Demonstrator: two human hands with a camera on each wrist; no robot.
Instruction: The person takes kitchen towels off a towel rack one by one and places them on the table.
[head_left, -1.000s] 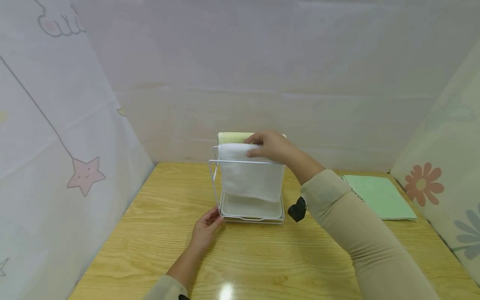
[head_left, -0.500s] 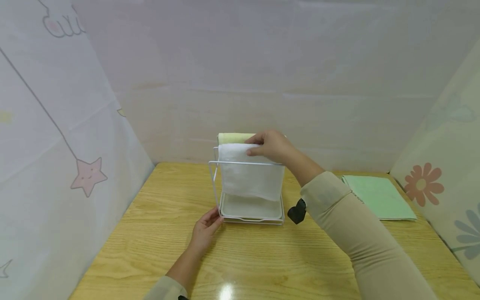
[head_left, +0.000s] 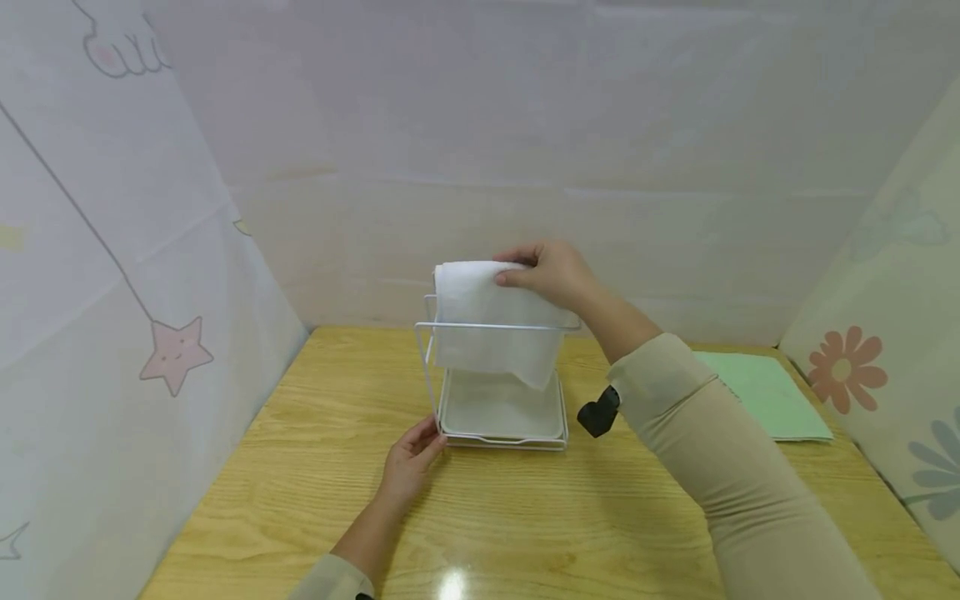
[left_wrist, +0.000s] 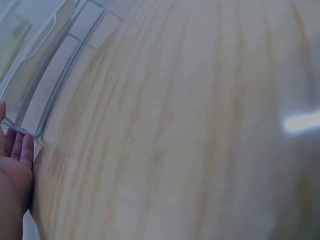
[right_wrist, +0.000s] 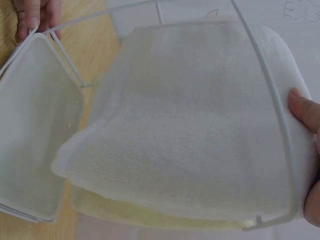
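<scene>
In the head view my right hand (head_left: pixel 558 271) pinches the top fold of a white towel (head_left: pixel 480 292) between thumb and fingers. The towel hangs down behind the front rail of a white wire rack (head_left: pixel 495 326), its lower right corner drooping. A yellow towel (right_wrist: pixel 125 212) shows behind and below the white one in the right wrist view. At the rack's front left foot, my left hand (head_left: pixel 408 458) holds the frame between thumb and fingers. A pale shallow tray (head_left: pixel 498 408) sits in the bottom of the rack.
A folded green towel (head_left: pixel 772 392) lies at the right of the wooden table (head_left: pixel 315 467), partly behind the right sleeve (head_left: pixel 720 450). Printed fabric (head_left: pixel 525 125) walls in the table's back and sides. A black device (head_left: pixel 600 412) is strapped to the right wrist.
My right hand has moved up and slightly away with the white towel, whose top now covers the yellow towel in the head view. More of the tray shows. The left hand has stayed put.
</scene>
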